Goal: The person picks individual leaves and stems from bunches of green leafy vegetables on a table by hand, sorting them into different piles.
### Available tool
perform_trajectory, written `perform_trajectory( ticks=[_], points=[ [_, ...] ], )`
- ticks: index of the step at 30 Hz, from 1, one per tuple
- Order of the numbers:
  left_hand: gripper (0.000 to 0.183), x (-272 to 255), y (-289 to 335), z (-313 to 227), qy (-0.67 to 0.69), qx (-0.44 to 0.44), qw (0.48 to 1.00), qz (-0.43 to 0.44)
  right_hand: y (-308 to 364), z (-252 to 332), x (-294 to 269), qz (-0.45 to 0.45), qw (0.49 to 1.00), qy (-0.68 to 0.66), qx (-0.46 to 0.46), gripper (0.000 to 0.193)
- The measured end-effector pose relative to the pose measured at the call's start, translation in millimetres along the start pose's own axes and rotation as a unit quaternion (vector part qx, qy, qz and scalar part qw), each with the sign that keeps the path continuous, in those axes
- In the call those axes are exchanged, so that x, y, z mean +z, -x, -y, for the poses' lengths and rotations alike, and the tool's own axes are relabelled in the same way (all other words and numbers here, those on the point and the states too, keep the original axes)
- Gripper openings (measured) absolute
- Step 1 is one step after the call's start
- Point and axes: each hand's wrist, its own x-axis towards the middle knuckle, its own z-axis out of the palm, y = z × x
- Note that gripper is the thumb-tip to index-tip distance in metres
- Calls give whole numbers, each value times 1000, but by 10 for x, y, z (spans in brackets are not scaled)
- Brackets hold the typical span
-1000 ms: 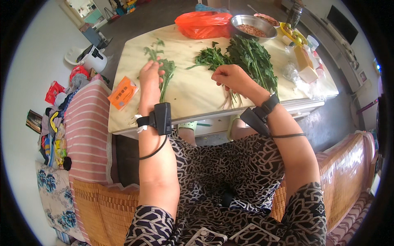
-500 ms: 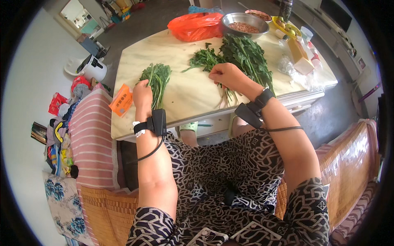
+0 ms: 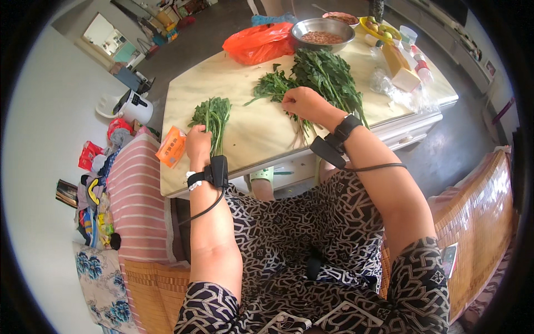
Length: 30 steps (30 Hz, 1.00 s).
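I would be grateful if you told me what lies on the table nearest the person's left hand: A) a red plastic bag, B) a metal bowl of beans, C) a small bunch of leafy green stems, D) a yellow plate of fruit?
C: the left hand rests at the stem end of the small bunch of greens, while the metal bowl and the red bag sit at the table's far edge.
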Motion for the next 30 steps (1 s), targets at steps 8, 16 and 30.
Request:
perform_trajectory(
  ticks=[8, 16, 30],
  points=[
    [34, -222, -32, -81, 219, 12, 975, -24, -122, -120, 71, -64, 987, 125, -83, 16],
    [31, -818, 809, -306, 357, -17, 910, 209, -76, -141, 8, -86, 982, 137, -94, 16],
    [41, -853, 2144, -624, 362, -198, 859, 304, -45, -75, 11, -77, 977, 171, -100, 22]
  ],
)
